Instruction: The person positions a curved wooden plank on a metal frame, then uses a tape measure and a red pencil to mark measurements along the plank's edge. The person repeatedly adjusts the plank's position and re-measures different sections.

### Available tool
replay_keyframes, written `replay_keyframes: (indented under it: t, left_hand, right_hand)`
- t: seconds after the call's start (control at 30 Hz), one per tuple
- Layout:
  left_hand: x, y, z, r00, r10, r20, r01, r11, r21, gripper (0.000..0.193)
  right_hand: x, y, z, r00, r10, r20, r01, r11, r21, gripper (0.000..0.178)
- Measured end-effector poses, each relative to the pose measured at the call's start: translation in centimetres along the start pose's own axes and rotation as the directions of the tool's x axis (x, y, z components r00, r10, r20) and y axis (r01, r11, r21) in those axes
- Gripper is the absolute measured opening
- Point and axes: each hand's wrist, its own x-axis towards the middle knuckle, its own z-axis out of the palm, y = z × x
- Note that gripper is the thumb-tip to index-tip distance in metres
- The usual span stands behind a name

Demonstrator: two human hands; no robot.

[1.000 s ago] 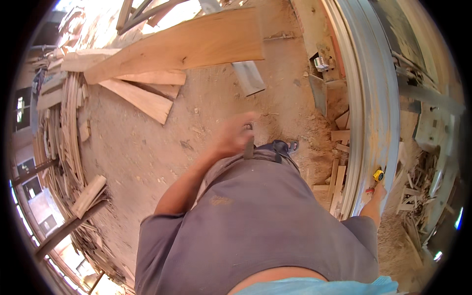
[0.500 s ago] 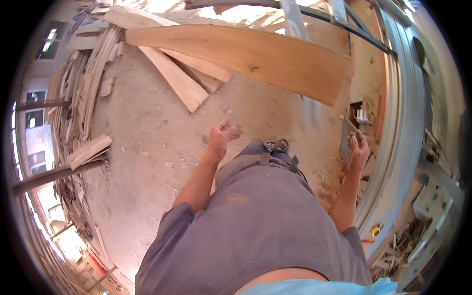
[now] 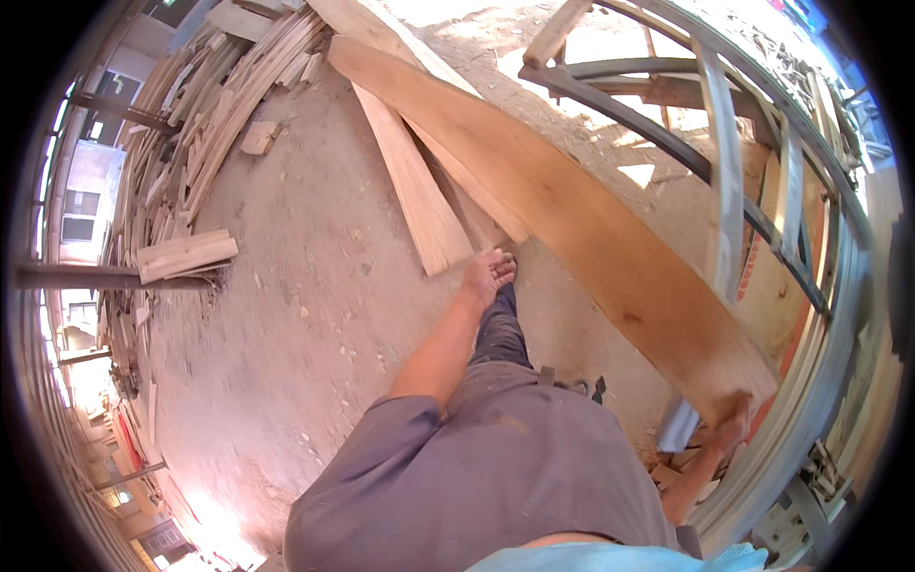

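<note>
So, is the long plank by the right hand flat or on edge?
Flat side up: the long plank shows its broad face along its length, the right hand at its near end. Whether it is level, I cannot tell.

1. The long plank [image 3: 572, 205] is slanted from the upper middle to the lower right, its near end met by the right hand [image 3: 732, 419].
2. To its left, loose boards [image 3: 415, 181] are spread over the ground [image 3: 286, 353], partly overlapped by it in view.
3. The left hand [image 3: 489, 275] is held beside the boards' near ends.
4. Farther left, a wood pile [image 3: 229, 105] is stacked, with a block [image 3: 259, 138] set just right of it.
5. On a beam [image 3: 76, 276], short boards [image 3: 186, 255] are rested.
6. Right of the plank, a frame [image 3: 722, 172] is placed.
</note>
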Motion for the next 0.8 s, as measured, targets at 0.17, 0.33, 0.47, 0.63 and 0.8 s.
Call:
replay_keyframes:
  t: [0.17,0.33,0.47,0.63,0.8]
  left_hand:
    - [12.7,7.8,-2.7,0.985,-0.076,-0.157,0.089,0.993,0.078,0.050]
    - [20.9,14.8,-7.8,0.989,-0.111,-0.099,0.096,0.986,-0.140,0.052]
    - [26.0,19.3,-11.3,0.924,0.350,0.151,-0.355,0.935,0.002,0.034]
    - [18.2,16.8,-2.7,0.947,0.243,-0.211,-0.243,0.970,0.027,0.041]
    - [11.0,10.1,4.4,0.956,0.124,-0.266,-0.134,0.991,-0.022,0.042]
  right_hand:
    - [-10.0,-6.7,1.8,0.963,-0.055,-0.263,0.061,0.998,0.017,0.042]
    - [-15.6,-9.1,-9.6,0.959,-0.212,-0.186,0.143,0.933,-0.331,0.050]
    - [-17.5,-10.5,-5.7,0.736,-0.615,-0.282,0.213,0.606,-0.766,0.051]
    - [-19.8,-20.6,0.7,0.810,-0.453,-0.373,0.119,0.749,-0.651,0.044]
    - [-9.9,-22.1,-8.3,0.793,-0.506,-0.339,0.195,0.738,-0.646,0.055]
